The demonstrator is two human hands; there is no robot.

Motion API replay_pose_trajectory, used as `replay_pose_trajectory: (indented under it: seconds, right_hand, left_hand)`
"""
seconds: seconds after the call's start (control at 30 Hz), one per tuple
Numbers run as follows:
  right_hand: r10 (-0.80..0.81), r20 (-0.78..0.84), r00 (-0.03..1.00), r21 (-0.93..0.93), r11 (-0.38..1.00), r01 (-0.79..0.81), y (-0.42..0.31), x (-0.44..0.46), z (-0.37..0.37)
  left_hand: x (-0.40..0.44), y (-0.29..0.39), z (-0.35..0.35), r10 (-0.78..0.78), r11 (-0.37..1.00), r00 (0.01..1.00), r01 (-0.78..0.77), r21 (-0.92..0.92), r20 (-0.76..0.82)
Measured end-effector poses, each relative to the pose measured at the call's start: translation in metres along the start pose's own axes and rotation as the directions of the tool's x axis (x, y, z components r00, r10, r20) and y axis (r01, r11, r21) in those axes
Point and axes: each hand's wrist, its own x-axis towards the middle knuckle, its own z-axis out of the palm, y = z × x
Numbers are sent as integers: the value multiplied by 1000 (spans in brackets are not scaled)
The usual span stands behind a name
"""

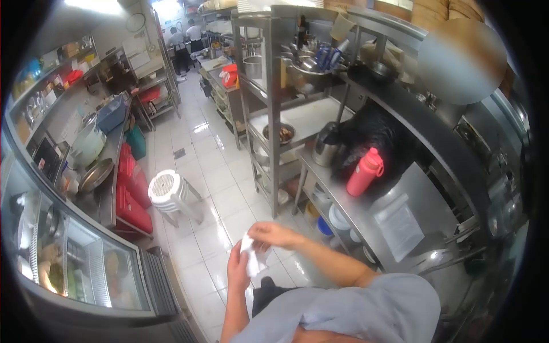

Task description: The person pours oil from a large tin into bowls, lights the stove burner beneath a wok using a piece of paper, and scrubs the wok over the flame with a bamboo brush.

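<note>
A crumpled white cloth or paper (255, 260) is held between my two hands above the tiled floor. My left hand (237, 267) is closed on its left side, fingers pointing up. My right hand (271, 235) pinches its upper end, with the fingers bent over it. The lower part of the white piece hangs loose between the hands. Whether it is cloth or paper cannot be made out.
To the right, a steel counter (366, 220) bears a pink bottle (365, 172), a steel jug (326, 144) and a plastic bag (398, 226). Ahead is a metal rack (274, 114). Stacked white stools (171, 191) and a glass-door fridge (80, 263) are left. Two people (186, 43) stand far back.
</note>
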Motion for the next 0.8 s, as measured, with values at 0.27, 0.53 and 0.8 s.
replay_pose_trajectory:
  seconds: [0.27, 0.53, 0.8]
  right_hand:
    - [-290, 32, 957, -565, 784, 257, 0, 82, 42]
    - [-220, -198, 955, -348, 927, 141, -25, 140, -55]
    - [-44, 32, 999, 168, 985, 38, -66, 319, -94]
  left_hand:
    - [59, 70, -31, -70, 967, 995, 84, -240, 68]
    - [203, 62, -63, -207, 970, 936, 234, -65, 283]
    - [317, 93, -137, -382, 796, 887, 458, -396, 258]
